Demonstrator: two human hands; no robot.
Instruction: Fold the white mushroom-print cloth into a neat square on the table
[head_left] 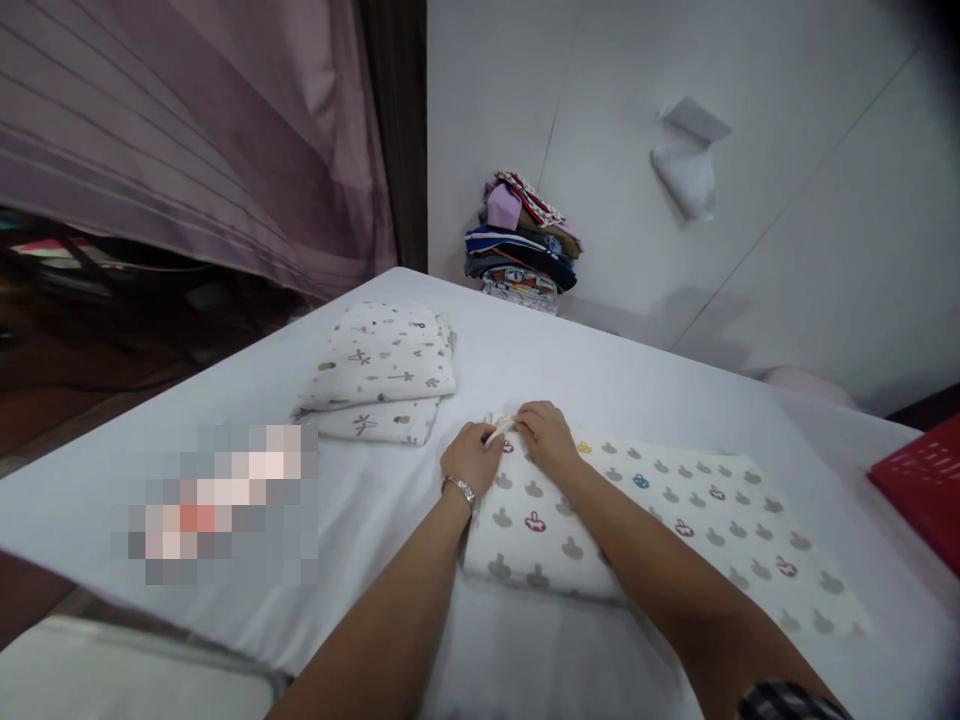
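A white cloth with grey, red, blue and yellow printed figures (pixel 705 525) lies partly folded on the white-covered table. My left hand (pixel 474 462), with a silver bracelet at the wrist, pinches the cloth's far left corner. Right beside it, my right hand (pixel 547 434) has its fingers closed on the same raised edge of the cloth. The left part of the cloth looks thicker, in layers; the right part spreads flat. Another folded white cloth with grey palm-like prints (pixel 379 365) rests further left, touched by neither hand.
A stack of folded clothes (pixel 521 240) stands beyond the table's far edge, by the wall. A red box-like object (pixel 922 490) sits at the right edge. Something blurred out (pixel 217 505) lies at left on the white table cover (pixel 375 560). A pinkish curtain (pixel 225 130) hangs at upper left.
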